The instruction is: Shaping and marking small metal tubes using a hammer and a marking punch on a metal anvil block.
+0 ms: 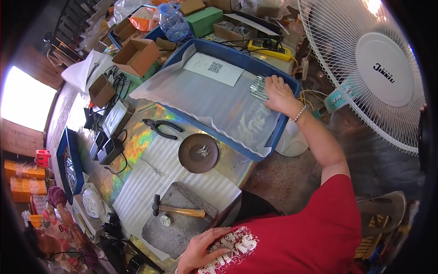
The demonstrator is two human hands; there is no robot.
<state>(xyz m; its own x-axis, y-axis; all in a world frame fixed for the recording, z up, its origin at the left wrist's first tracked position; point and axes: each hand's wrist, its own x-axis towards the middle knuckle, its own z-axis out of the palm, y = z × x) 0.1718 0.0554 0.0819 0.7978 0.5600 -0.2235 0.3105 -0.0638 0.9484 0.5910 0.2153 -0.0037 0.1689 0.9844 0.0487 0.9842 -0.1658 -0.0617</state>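
Note:
My right hand [280,95] reaches into the far right corner of a blue tray [214,131] lined with a translucent white sheet. Its fingers close around the right side of a row of slim silver metal pieces [258,87]; the grip itself is partly hidden. At the near edge, my left hand [203,249] lies against the red shirt, empty, with fingers stretched and thumb apart. Ahead of it sits a dark stone block [169,237], bearing a wooden-handled hammer [182,211] and a small round metal piece [165,220].
A brown dish [187,157] holds several small metal pins [203,150]. Pliers [162,128] lie beside it, near white foam sheeting [137,192]. A large fan [388,68] stands right of the tray. Boxes, cables and a water bottle [173,23] crowd the back; another person [64,228] sits at left.

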